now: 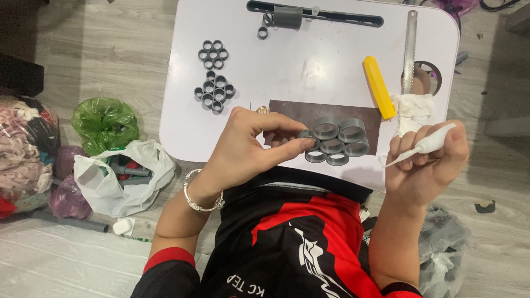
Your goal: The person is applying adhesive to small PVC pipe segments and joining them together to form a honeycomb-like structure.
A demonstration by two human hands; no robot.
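Note:
My left hand [248, 146] pinches a grey ring [305, 135] at the left edge of a cluster of grey pipe rings [338, 140]. The cluster rests on a dark brown sheet [287, 110] at the near edge of a white lap table [309, 72]. My right hand [428, 163] grips a white glue tube [428, 145] with its thin nozzle pointing left and down, a little right of the cluster. A wad of white tissue [413, 110] lies just above that hand.
Two finished flower-shaped ring clusters [213, 52] [215, 91] lie on the table's left side. A yellow bar [379, 86], a saw blade [409, 52] and a black slotted holder with a grey pipe piece [287, 16] lie farther off. Plastic bags [118, 174] sit on the floor at left.

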